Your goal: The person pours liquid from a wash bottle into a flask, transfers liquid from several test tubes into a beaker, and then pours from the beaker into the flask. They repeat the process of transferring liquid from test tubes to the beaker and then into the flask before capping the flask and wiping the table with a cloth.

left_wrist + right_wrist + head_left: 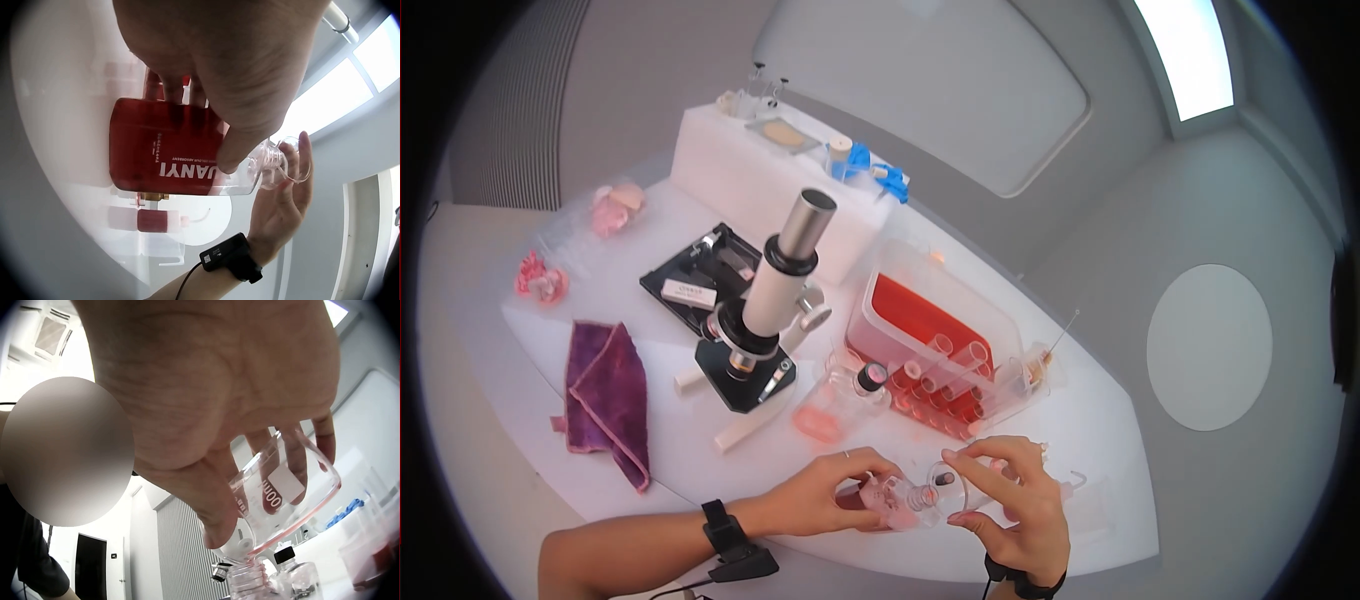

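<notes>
A clear bottle of red liquid with white lettering [181,150] stands upright on the white table, gripped around its sides by the left hand [825,492]. The left thumb lies on its front in the left wrist view. A clear glass beaker with white print [287,490] is held tilted by the right hand [1022,505], thumb on one side and fingers on the other. The beaker's rim is at the bottle's open threaded neck [247,581]. A little pink liquid lies along the beaker's lower wall.
Behind the hands stand a black-capped bottle [830,408] and a clear bin with red contents [930,320] and tubes. A microscope [765,300] is left of them, a purple cloth [605,395] farther left. A white block [740,170] carries blue gloves and glassware.
</notes>
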A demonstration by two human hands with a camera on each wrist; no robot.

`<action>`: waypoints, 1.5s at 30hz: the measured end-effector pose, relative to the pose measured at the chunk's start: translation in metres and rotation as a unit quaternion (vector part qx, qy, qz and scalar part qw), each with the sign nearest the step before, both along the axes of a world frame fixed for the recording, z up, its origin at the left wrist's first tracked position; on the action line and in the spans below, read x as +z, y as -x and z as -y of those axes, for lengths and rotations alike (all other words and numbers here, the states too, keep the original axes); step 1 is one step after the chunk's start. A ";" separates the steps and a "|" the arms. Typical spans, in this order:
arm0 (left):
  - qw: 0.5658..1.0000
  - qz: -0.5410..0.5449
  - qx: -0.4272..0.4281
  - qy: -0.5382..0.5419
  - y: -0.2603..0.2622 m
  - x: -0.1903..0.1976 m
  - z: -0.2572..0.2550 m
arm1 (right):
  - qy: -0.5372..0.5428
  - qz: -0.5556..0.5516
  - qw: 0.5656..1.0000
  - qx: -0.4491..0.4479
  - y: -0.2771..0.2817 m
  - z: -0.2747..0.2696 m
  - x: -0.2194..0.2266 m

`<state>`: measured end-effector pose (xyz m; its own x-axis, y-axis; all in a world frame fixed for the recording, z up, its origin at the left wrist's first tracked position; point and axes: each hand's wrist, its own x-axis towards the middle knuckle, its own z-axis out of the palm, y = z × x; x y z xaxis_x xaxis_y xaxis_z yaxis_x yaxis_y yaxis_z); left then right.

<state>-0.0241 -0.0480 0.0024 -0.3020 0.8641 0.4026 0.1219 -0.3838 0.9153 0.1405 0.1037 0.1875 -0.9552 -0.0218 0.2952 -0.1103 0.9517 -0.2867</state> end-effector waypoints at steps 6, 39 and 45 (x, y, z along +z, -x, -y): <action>1.000 -0.013 -0.014 -0.004 0.002 0.001 -0.002 | 0.006 -0.011 1.000 0.004 -0.003 -0.006 -0.004; 0.966 -0.104 0.212 0.108 0.045 0.020 0.081 | 0.634 -0.073 0.764 0.091 -0.027 -0.097 -0.158; 0.930 -0.176 0.285 0.151 0.015 0.049 0.105 | 0.645 -0.066 0.754 0.106 -0.028 -0.102 -0.166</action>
<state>-0.0394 -0.1533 0.0513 -0.6418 0.6930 0.3284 0.5391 0.1030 0.8359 0.1682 0.2055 0.0217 -0.9310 0.2166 0.2938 -0.3296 -0.1530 -0.9316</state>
